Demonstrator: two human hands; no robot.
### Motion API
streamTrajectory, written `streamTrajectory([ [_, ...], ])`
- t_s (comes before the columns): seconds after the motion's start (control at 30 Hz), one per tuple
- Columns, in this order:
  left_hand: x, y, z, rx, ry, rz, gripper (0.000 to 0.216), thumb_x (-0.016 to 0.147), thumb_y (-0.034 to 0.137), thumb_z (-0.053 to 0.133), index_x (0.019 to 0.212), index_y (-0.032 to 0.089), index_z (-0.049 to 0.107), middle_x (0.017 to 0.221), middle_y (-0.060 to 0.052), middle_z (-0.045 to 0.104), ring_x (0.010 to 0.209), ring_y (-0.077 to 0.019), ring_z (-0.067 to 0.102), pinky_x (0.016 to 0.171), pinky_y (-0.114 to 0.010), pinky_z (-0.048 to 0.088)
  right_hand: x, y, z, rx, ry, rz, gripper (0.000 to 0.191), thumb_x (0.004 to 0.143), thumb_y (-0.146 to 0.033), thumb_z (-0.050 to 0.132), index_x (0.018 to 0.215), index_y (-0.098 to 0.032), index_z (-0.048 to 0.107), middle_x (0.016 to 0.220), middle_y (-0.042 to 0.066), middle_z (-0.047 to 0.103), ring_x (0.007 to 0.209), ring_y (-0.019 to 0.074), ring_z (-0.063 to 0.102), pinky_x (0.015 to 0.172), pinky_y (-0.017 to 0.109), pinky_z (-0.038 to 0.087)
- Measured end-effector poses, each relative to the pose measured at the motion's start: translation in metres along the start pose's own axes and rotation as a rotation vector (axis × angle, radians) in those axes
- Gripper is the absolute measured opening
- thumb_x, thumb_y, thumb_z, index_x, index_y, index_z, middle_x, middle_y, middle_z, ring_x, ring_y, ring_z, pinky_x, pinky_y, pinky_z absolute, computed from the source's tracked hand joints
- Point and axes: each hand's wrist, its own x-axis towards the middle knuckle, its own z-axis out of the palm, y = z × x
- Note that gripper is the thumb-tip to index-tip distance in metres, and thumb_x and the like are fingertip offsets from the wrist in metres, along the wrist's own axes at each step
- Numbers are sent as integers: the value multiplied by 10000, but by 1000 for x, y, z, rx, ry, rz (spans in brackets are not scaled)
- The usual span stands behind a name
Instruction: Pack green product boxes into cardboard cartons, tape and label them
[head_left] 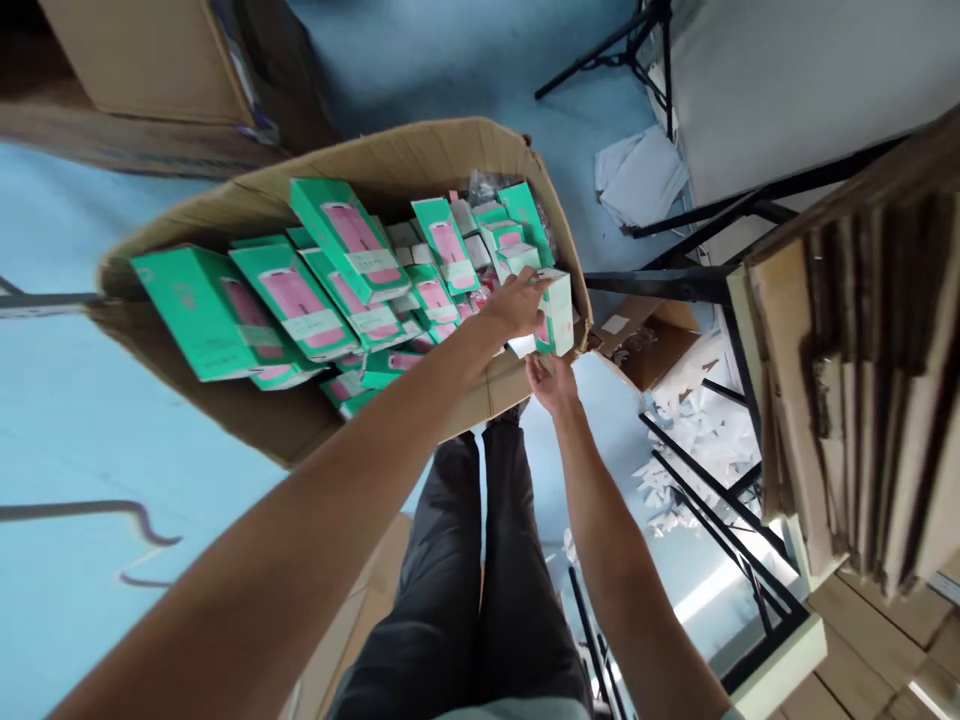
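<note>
As we look down from the head view, our left hand reaches across to the right end of a large open cardboard box, where a small green-and-white carton sits just inside the near right corner. Our left fingers are spread and bent around that carton, clamped on it from its left side, while our right hand comes up from below, its fingertips at the carton's lower end (whether they pinch it or only prop it, we cannot tell). To the left of our hands we see many green cartons with pink pictures, leaning at various angles, and clear plastic wrap near the far wall. Below the box's near wall we see our dark trousers, legs side by side on the pale blue floor. On our right a smaller open cardboard box rests near scattered white paper scraps, and beside these a stack of cardboard sheets stands on edge. Farther off, white sheets lie near black tripod legs.
</note>
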Motion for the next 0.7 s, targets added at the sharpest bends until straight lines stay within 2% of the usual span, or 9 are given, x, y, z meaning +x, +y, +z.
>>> streamTrajectory([
  [0.13,-81,44,-29,48,97,70,703,851,195,672,1550,172,596,1610,-212,552,1529,-461,464,1303,-634,364,-65,30,-12,28,0,6,48,978,-197,659,982,-245,652,1038,27,677,1076,164,786,982,297,692],
  [0.23,-152,87,-50,-17,152,131,671,831,196,666,1497,169,587,1686,-207,492,1635,-450,357,1313,-630,362,-131,50,-26,53,-4,-11,104,917,-178,691,954,-263,645,1015,9,680,1039,163,794,955,291,692],
  [0.4,-247,172,-81,-186,208,249,489,825,213,728,1306,209,644,1455,-189,679,1567,-416,503,1349,-608,346,-252,69,-67,114,-10,-109,184,845,-235,767,994,-300,679,1070,-8,729,1104,191,786,1020,337,669],
  [0.47,-276,210,-91,-153,188,308,503,856,219,717,1352,205,635,1457,-186,684,1570,-406,508,1349,-607,355,-300,73,-91,155,-4,-164,240,816,-286,809,1025,-318,696,1121,-11,751,1169,210,769,1078,370,643],
  [0.57,-315,266,-97,-48,101,389,615,932,252,681,1529,180,553,1553,-195,639,1626,-394,446,1344,-605,372,-368,78,-132,193,6,-292,387,769,-379,845,1139,-345,734,1295,0,768,1324,255,711,1181,430,580],
  [0.7,-354,336,-83,-19,-54,498,725,986,369,692,1642,170,454,1667,-220,554,1628,-388,447,1338,-594,383,-451,86,-196,278,145,-489,547,688,-447,837,1218,-331,768,1493,25,724,1485,318,611,1292,524,479],
])
